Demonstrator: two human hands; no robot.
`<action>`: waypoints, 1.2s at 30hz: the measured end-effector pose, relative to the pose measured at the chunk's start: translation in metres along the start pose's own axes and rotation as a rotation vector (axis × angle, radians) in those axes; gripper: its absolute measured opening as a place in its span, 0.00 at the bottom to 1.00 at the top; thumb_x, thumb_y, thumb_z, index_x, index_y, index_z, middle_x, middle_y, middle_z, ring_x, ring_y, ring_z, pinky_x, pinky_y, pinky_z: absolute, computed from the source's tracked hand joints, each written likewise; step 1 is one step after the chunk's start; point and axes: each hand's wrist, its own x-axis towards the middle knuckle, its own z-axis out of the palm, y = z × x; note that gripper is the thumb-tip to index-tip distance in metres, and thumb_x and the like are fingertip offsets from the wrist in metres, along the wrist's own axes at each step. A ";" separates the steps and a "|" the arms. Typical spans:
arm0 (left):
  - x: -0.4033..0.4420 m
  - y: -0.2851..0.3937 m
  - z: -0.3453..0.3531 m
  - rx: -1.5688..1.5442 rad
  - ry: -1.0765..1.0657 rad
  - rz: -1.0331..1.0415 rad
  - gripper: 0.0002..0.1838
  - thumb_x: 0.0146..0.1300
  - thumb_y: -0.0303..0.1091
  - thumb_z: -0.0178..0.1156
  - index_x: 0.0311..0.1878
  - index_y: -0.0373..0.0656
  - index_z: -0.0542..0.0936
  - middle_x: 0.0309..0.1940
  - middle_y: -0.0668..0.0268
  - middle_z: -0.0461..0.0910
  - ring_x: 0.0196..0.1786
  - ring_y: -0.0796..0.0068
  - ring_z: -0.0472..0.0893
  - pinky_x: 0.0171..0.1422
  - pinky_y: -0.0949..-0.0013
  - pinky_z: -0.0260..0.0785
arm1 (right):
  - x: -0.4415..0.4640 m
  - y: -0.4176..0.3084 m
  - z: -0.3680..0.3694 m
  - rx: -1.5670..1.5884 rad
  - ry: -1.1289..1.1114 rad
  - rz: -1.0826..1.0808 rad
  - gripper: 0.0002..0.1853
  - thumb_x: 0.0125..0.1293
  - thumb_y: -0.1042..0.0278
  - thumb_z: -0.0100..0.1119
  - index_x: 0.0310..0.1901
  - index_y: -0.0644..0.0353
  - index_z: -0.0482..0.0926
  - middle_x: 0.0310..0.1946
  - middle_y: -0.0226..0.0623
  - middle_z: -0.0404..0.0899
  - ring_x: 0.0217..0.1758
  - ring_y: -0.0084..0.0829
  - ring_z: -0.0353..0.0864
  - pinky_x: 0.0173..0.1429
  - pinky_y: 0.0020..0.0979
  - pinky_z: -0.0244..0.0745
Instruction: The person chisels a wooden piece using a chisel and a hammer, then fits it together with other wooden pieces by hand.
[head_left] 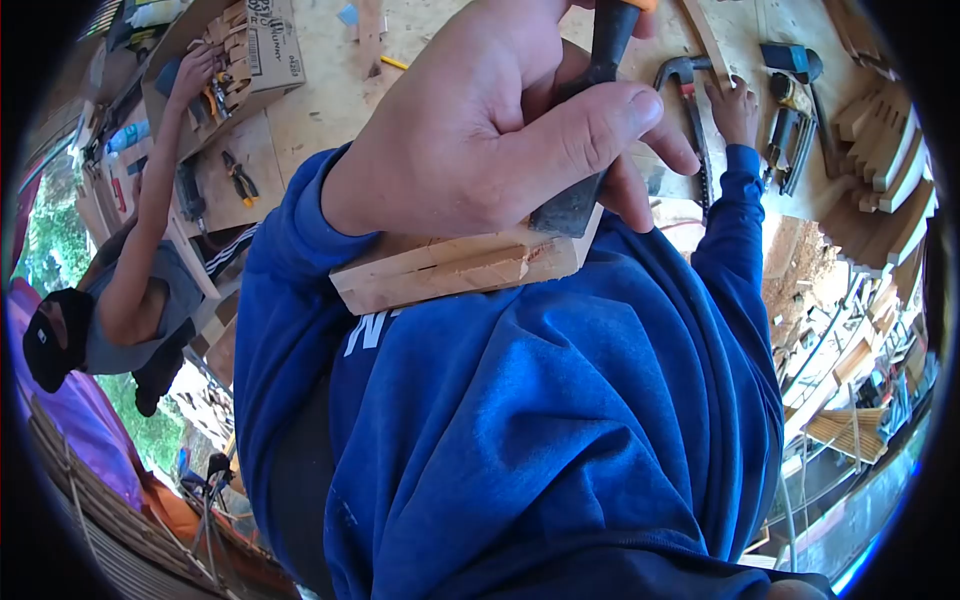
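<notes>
My left hand (480,130) is closed around an upright tool with an orange end and a broad black lower part, which looks like a chisel (572,203). Below that hand, against my blue sweatshirt, lies a pale wooden block (440,275) with a split along its side. The tool's lower end is at the block; whether it touches is unclear. Farther off, over the table, my right hand (733,112) has its fingers at the near end of a thin wooden strip (706,38), seemingly pinching it. Beside it lies a claw hammer (685,72) with a partly red handle.
Pliers (240,180) and a yellow pencil (394,62) lie on the worktable (310,130). At left, a person in a dark cap (55,340) reaches into a cardboard box (270,45) of wood pieces. Stacked shaped boards (885,150) and a mallet-like tool (790,60) are at right.
</notes>
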 end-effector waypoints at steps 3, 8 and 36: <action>-0.001 -0.003 -0.001 0.001 -0.017 0.037 0.26 0.73 0.29 0.49 0.66 0.31 0.50 0.39 0.54 0.82 0.35 0.74 0.85 0.49 0.74 0.76 | 0.010 -0.003 0.003 -0.064 -0.065 0.023 0.34 0.62 0.36 0.57 0.60 0.55 0.74 0.52 0.56 0.78 0.56 0.55 0.77 0.61 0.51 0.70; 0.001 -0.009 -0.005 0.005 -0.039 0.093 0.27 0.73 0.28 0.48 0.68 0.32 0.47 0.39 0.54 0.81 0.34 0.74 0.85 0.47 0.75 0.76 | 0.033 0.011 0.016 -0.065 -0.138 -0.133 0.30 0.66 0.40 0.56 0.52 0.64 0.74 0.50 0.57 0.78 0.53 0.57 0.78 0.57 0.52 0.73; 0.016 -0.054 -0.024 0.065 -0.309 0.547 0.14 0.78 0.32 0.38 0.60 0.39 0.52 0.42 0.49 0.77 0.29 0.64 0.85 0.37 0.65 0.82 | -0.076 -0.068 -0.057 0.361 -0.156 -0.092 0.21 0.70 0.54 0.57 0.46 0.69 0.74 0.40 0.59 0.79 0.46 0.58 0.78 0.52 0.49 0.71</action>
